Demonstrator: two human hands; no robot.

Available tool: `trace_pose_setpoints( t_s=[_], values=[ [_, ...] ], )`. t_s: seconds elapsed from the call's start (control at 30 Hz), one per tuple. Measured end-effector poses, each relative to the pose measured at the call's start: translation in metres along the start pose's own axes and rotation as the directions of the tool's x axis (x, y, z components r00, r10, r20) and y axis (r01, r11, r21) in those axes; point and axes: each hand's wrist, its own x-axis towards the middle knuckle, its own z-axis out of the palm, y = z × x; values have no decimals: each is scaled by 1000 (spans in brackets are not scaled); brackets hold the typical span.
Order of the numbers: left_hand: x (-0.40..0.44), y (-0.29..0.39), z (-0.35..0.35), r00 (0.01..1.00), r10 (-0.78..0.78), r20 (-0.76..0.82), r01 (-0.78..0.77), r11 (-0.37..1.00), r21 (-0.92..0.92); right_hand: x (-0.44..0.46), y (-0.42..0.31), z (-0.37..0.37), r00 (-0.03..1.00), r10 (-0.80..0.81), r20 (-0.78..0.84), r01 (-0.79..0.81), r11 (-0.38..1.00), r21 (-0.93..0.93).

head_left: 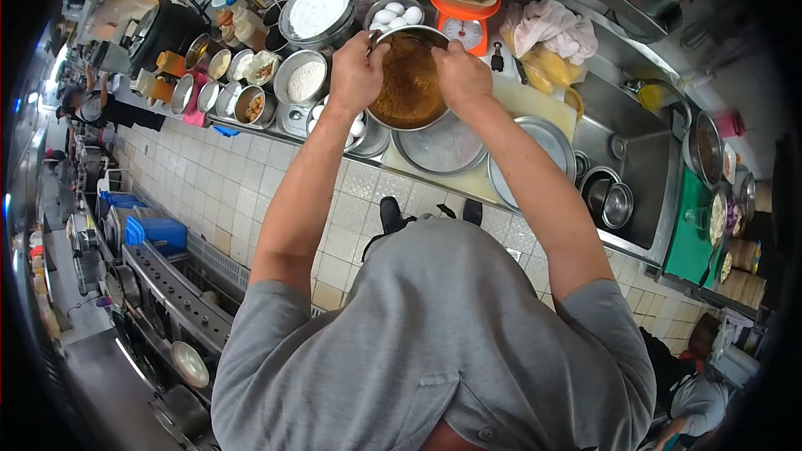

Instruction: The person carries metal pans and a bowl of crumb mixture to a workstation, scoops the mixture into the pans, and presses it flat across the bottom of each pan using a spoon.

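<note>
Brown crumbly food [412,88] lines a metal bowl [409,31] held by 2 hands [357,71], near white eggs [395,15].

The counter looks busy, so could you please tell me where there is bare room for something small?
A patch of the pale board shows bare, bordered by the yellow bag, the sink and the rightmost round tray. The sink also has bare floor above its metal bowls. Left of the held bowl, bowls of white powder and eggs crowd together.

2 arms [298,192] forward, each hand [357,75] curled
</note>
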Motion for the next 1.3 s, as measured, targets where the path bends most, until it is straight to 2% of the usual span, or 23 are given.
trace_pose_setpoints(
  t_s=[0.13,0.23,0.3,0.43,0.5,0.53,0.6,0.73,0.83,0.93,1.0,1.23,1.3],
  values=[
    [-3,-5,5,996,31,-79,-26,998,56,-13,5,14,994,-9,105,16,998,-66],
    [0,-9,7,995,43,-95,-38,998,57,-23,9,11,999,-46,24,46,998,-39],
    [2,-10,7,996,43,-81,-39,998,53,-22,8,1,972,-128,-195,135,990,25],
    [3,-11,9,992,107,-65,-99,989,112,0,19,3,986,-34,-166,36,999,8],
    [4,-9,10,990,112,-88,-101,988,112,3,24,15,986,117,119,-120,993,12],
    [5,-9,11,990,111,-90,-101,989,112,1,24,13,986,116,119,-119,993,11],
    [4,-10,14,976,179,-124,-167,981,95,-11,25,9,955,166,245,-213,960,181],
    [3,-18,18,971,227,-70,-212,961,177,-31,34,18,967,106,233,-165,954,249],
    [3,-19,20,983,184,-26,-176,968,178,-42,32,8,973,114,200,-152,970,191],
    [2,-20,21,977,213,-16,-207,964,170,-48,34,1,983,79,164,-104,984,146],
    [2,-20,23,952,302,-41,-284,929,236,-51,37,-4,987,47,152,-64,992,108],
    [-3,-9,27,960,280,-14,-270,936,228,-49,37,-31,976,-30,217,10,996,90],
    [-5,-7,27,954,301,-2,-294,932,212,-47,29,-34,992,-10,128,-12,985,169]
  ],
)
